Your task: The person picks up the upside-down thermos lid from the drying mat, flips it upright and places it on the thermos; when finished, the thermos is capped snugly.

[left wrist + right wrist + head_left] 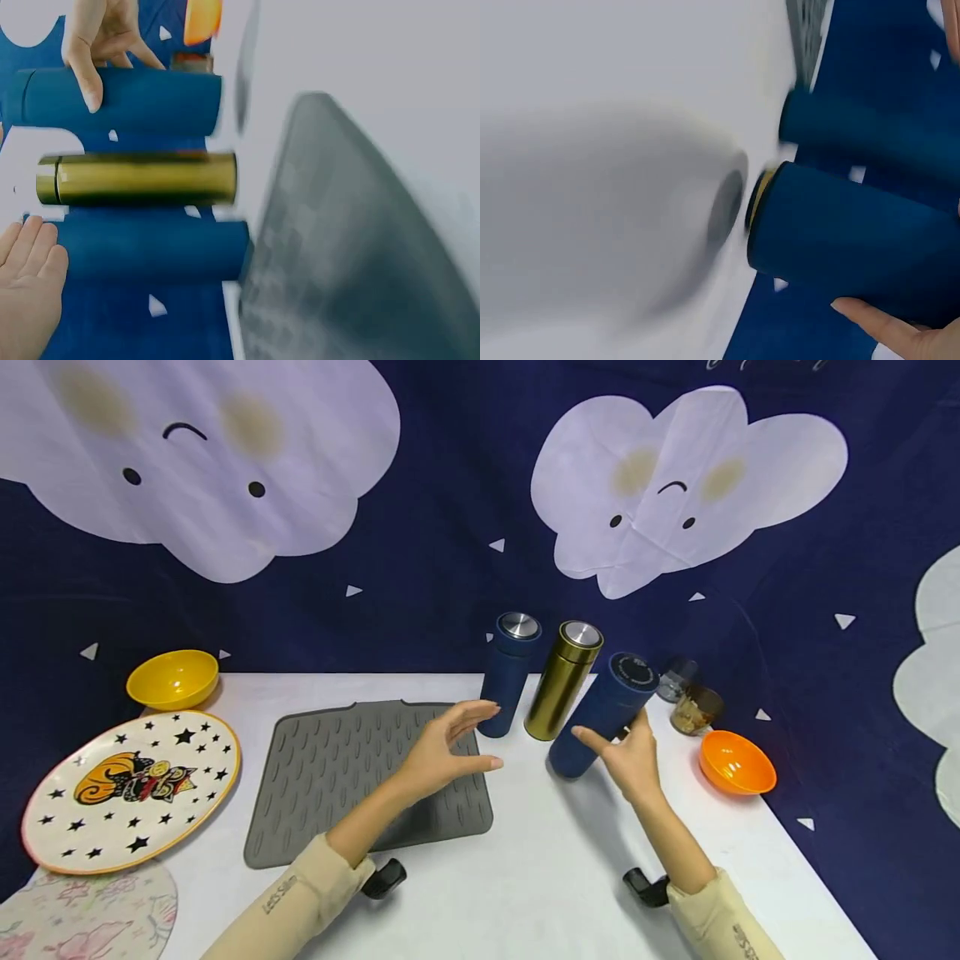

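My right hand (632, 757) grips a dark blue thermos bottle (600, 718) round its side, thumb in front and the other fingers partly hidden behind. This bottle leans a little, and its base looks raised off the table, apart from its shadow in the right wrist view. To its left stand a gold thermos bottle (561, 685) and a second blue thermos bottle (506, 681), both with silver lids. My left hand (442, 750) is just in front of that second bottle, thumb and fingers spread apart with nothing between them. Whether its fingertips touch the bottle I cannot tell.
A grey drying mat (322, 777) lies under my left forearm on the white table (525, 893). At the left are a yellow bowl (174, 681), a patterned plate (105, 827) and a floral round mat (90, 914). An orange bowl (737, 763) and two small glasses (696, 710) sit at right.
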`<state>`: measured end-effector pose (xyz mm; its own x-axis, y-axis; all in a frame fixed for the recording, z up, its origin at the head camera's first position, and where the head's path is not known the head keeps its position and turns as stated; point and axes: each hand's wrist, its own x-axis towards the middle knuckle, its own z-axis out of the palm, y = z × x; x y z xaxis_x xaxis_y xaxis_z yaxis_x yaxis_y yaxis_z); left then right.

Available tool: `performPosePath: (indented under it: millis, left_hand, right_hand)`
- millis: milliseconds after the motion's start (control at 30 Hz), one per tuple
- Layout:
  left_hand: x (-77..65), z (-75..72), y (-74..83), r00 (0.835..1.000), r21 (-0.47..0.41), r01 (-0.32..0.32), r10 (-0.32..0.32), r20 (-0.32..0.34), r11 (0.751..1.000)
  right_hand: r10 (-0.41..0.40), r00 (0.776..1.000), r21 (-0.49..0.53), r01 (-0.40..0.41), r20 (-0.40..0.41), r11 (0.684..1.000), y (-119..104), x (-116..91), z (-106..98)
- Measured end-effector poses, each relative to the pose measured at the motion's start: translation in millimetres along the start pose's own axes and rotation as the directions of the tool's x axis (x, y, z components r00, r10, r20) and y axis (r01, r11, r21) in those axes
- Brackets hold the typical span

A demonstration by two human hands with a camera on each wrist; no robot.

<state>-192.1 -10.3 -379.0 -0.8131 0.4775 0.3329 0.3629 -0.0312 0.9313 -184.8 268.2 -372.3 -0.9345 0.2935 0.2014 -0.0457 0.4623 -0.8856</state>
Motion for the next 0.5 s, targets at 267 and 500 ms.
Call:
performPosePath:
  millis: [267,500]
  left_hand:
    - [-47.3,-23.1,-9.2,0.997,0.036,0.066,-0.064,-0.053,0.997]
    - [-57.5,-31.4,-10.7,0.996,0.056,0.080,-0.077,-0.055,0.995]
  right_hand:
    - [0.019,0.995,-0.099,-0.029,-0.102,0.995,28.7,54.8,-19.4]
    - [0.057,0.996,-0.131,-0.065,-0.065,0.989,35.6,64.2,-22.4]
